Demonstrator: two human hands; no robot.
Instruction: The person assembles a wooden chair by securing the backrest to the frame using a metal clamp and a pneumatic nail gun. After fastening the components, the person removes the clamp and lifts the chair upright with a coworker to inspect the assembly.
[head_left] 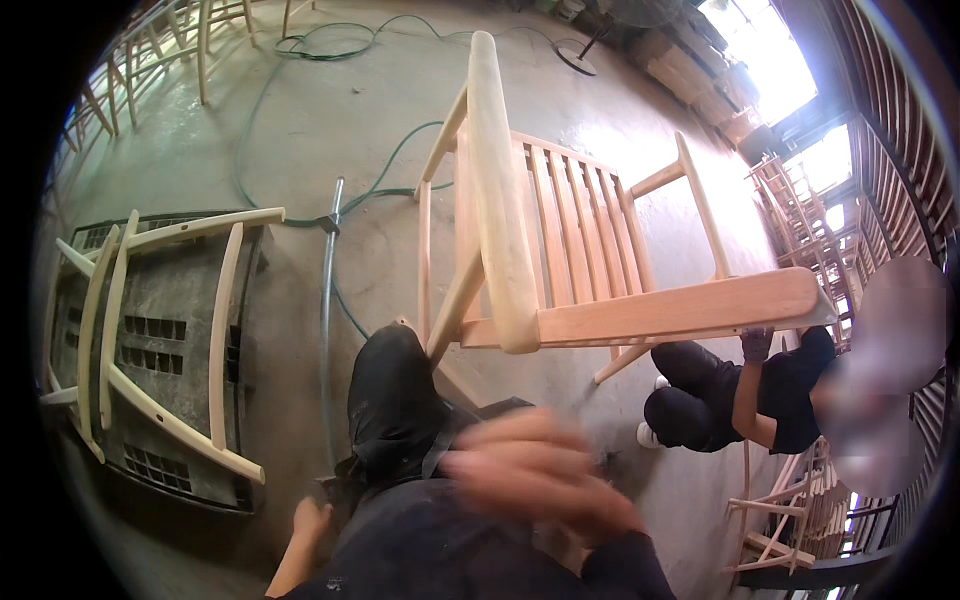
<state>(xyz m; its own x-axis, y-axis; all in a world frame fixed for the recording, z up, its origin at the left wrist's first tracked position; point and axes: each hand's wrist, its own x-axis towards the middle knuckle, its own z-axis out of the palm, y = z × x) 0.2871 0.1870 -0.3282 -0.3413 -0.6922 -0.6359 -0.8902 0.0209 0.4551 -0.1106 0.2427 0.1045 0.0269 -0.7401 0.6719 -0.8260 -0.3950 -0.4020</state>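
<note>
My left hand is low at the left, closed at the lower end of a long metal pipe clamp that stands beside my knee. A dark jaw sits near the clamp's upper end. In front of my torso my right hand is smeared by motion, and its fingers cannot be made out. Ahead of me is a pale wooden chair frame with a slatted section and a thick rounded armrest pointing away. My bent knee is close to its lower left side.
Curved wooden frame parts lie on a dark slotted platform at the left. Green hose loops over the floor. At right a crouching person's gloved hand is at the chair's edge. More chair frames stand far left.
</note>
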